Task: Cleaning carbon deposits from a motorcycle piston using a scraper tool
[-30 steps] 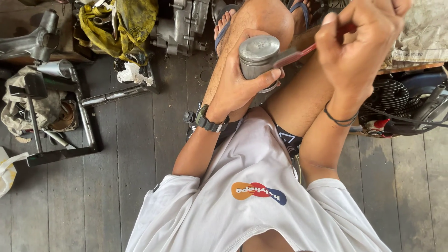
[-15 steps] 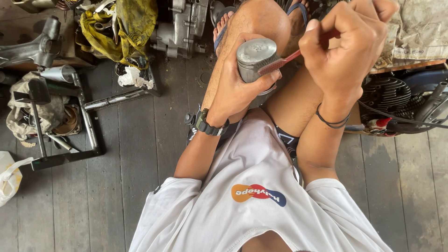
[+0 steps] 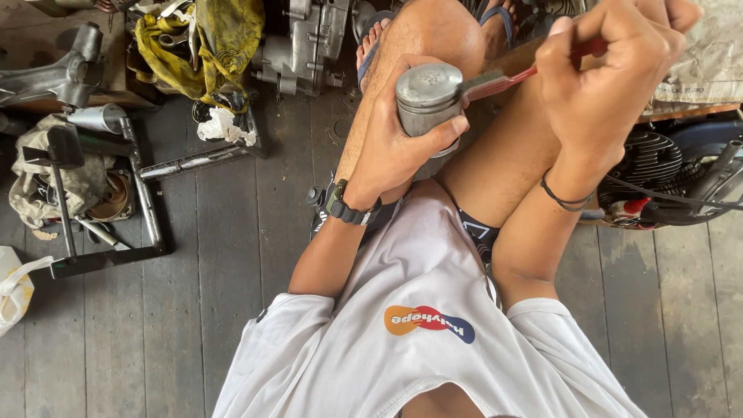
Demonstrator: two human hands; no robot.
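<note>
Nearest, white shirt (image 3: 418,340) over the lap, bare knees drawn up above a grey plank floor (image 3: 209,279). Left hand (image 3: 395,147), black watch (image 3: 348,209) at the wrist, fingers wrapped round a grey metal piston (image 3: 427,97), held upright just above the left knee, flat crown up, thumb pressed across the skirt. Right hand (image 3: 600,81), dark band at the wrist, fingers pinched shut on the red handle of a small brush (image 3: 503,80), head touching the piston's upper side just below the crown.

Best done, judging from this: piston kept steady against the knee, turned a little at a time under the brush; short strokes along the ring area, light pressure, wrist loose; thumb kept clear of the brush head.

Farther off, black metal frame (image 3: 116,193) lying on the floor at left, beside it a heap of rags (image 3: 39,170); yellow cloth (image 3: 205,46) and grey engine casing (image 3: 309,39) beyond; finned engine block (image 3: 658,162) at right.
</note>
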